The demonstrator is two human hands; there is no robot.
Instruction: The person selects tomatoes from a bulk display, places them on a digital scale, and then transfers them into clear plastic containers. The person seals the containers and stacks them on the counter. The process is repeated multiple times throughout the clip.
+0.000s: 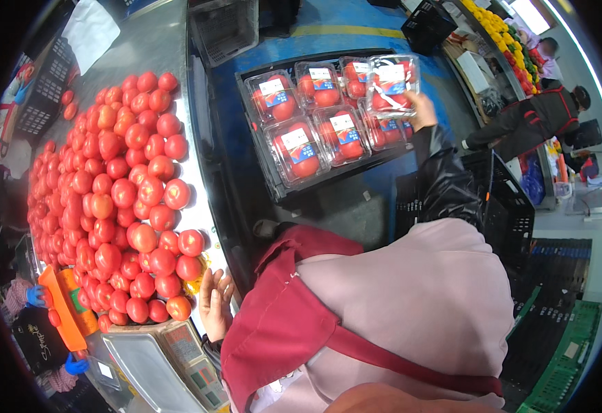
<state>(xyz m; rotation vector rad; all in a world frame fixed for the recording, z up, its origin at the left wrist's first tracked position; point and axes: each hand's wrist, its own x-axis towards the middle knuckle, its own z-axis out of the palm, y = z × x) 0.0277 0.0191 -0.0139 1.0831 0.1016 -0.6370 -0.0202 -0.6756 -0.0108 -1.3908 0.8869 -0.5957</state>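
My right hand (422,110) grips the near right edge of a clear plastic box of tomatoes (388,103). This box is above the far right part of a black crate (280,187). Several more clear boxes of tomatoes (299,151) with blue and red labels sit in rows in that crate. My left hand (215,303) is at the table edge with its fingers apart and nothing in it. Beside its fingertips lies the near end of a big heap of loose red tomatoes (119,199) on the table (151,34).
A metal scale pan (146,372) stands near my left hand. Across the table a person with blue gloves (75,365) is beside an orange tray (62,313). Black crates (504,206) and a green crate (569,358) are at my right. Another person (538,117) bends over farther right.
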